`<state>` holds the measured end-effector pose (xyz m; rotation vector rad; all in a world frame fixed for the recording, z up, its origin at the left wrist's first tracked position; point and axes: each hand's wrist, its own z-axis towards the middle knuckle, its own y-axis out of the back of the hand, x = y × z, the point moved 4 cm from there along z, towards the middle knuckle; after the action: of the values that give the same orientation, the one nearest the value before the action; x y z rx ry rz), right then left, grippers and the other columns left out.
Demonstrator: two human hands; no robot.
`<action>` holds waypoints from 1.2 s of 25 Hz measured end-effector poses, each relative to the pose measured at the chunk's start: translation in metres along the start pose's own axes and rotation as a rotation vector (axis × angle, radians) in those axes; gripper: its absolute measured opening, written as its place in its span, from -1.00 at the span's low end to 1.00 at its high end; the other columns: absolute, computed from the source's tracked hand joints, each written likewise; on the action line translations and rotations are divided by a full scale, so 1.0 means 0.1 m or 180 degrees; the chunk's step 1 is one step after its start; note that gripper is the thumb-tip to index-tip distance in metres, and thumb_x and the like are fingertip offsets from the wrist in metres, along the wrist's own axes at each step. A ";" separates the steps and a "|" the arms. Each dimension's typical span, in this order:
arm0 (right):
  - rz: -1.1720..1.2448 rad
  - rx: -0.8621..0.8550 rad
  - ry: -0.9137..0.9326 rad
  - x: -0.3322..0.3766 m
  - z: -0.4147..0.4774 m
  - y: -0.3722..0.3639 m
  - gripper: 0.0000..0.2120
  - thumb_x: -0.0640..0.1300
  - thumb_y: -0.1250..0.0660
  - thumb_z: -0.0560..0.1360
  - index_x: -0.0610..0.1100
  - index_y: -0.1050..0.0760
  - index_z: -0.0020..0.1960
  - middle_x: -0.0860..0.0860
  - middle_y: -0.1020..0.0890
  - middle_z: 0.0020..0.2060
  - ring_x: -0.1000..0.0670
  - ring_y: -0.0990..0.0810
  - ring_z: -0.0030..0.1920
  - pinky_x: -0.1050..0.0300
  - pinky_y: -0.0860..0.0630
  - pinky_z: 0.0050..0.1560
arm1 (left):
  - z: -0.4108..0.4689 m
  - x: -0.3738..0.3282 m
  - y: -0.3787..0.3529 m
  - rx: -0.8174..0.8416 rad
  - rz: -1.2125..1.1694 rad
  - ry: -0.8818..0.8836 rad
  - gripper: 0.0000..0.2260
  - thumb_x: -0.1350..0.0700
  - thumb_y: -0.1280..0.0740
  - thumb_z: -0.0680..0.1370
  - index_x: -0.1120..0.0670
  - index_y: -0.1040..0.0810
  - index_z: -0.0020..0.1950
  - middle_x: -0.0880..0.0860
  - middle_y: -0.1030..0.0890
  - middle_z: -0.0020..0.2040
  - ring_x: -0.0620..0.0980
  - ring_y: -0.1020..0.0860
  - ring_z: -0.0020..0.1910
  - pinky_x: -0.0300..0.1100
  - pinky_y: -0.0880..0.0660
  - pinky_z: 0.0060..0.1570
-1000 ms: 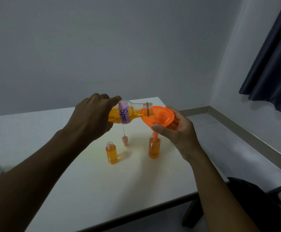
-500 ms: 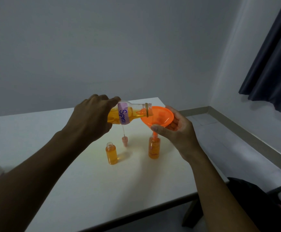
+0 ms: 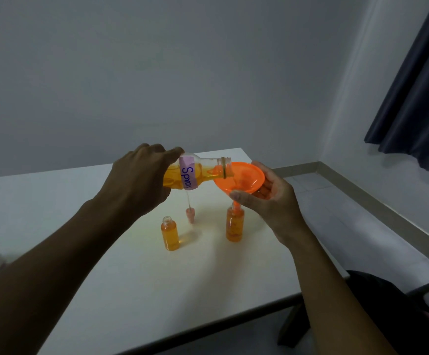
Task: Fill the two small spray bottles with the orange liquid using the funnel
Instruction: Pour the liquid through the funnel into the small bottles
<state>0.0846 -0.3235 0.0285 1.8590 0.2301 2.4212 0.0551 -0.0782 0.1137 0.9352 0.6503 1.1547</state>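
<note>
The funnel sits with its stem in the neck of the right bottle, which stands mid-tabletop, nearer the right edge, so whatever enters the bowl drains straight down into it. The right hand cups the bowl from the far side with curled fingers and the thumb on the near rim, probably because a wide funnel on so small a bottle would tip both over. The left hand is wrapped round the body of the big bottle, labelled "Spray". It lies almost level with its open mouth over the funnel's left rim, a shallow tilt that should keep the pour slow. The right bottle looks orange most of the way up, so I judge this fill nearly done. The left bottle stands uncapped towards the table's middle, well apart and already full to the shoulder. Just behind it a pump rests, tube up, awaiting refitting.
</note>
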 end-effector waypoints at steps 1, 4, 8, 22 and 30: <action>0.0004 -0.0006 -0.0019 0.00 0.00 0.00 -0.06 0.18 -0.60 0.22 0.06 -0.30 0.52 0.03 -0.51 0.36 -0.05 -0.55 0.32 -0.09 -0.61 0.22 | 0.00 0.00 0.00 -0.0004 -0.0029 0.0004 -0.42 0.11 -0.52 0.36 -0.01 -0.44 0.35 0.11 -0.62 0.08 0.16 -0.57 0.01 0.06 -0.58 -0.15; -0.0004 -0.0069 -0.0074 0.01 0.01 0.01 -0.02 0.27 -0.60 0.17 0.09 -0.32 0.50 0.04 -0.52 0.36 -0.06 -0.55 0.30 -0.11 -0.62 0.20 | -0.02 -0.01 0.01 0.0028 -0.0260 0.0055 -0.43 0.11 -0.53 0.35 -0.02 -0.45 0.33 0.10 -0.62 0.03 0.14 -0.58 -0.05 0.05 -0.59 -0.18; -0.0060 -0.0080 -0.0055 0.04 0.03 0.02 -0.03 0.30 -0.56 0.16 0.10 -0.33 0.49 0.05 -0.51 0.35 -0.07 -0.55 0.29 -0.14 -0.62 0.19 | -0.06 -0.03 0.00 0.0050 -0.0624 0.0225 -0.41 0.09 -0.57 0.31 -0.04 -0.48 0.30 0.07 -0.61 -0.01 0.12 -0.58 -0.11 0.04 -0.58 -0.19; -0.0053 -0.0269 0.0079 0.23 -0.02 0.01 -0.09 0.19 -0.55 0.22 0.06 -0.32 0.50 0.05 -0.50 0.36 -0.05 -0.53 0.30 0.03 -0.62 0.15 | -0.39 0.06 -0.07 -0.0348 -0.1252 0.0836 -0.44 0.06 -0.59 0.31 0.07 -0.52 0.27 0.16 -0.55 0.05 -0.03 -0.40 -0.08 -0.35 -0.28 -0.26; 0.0173 -0.0505 -0.0053 0.25 -0.04 0.02 -0.07 0.25 -0.59 0.15 0.09 -0.39 0.46 0.10 -0.56 0.25 0.00 -0.57 0.22 -0.01 -0.62 0.12 | -0.59 0.21 -0.04 -0.0460 -0.1363 0.1140 -0.43 0.08 -0.58 0.32 0.09 -0.51 0.29 0.17 -0.58 0.05 -0.03 -0.39 -0.06 -0.21 -0.33 -0.19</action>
<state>0.0740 -0.3221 0.0520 1.8385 -0.0140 2.3795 0.0144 -0.0429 0.0824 0.4355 0.9880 0.9708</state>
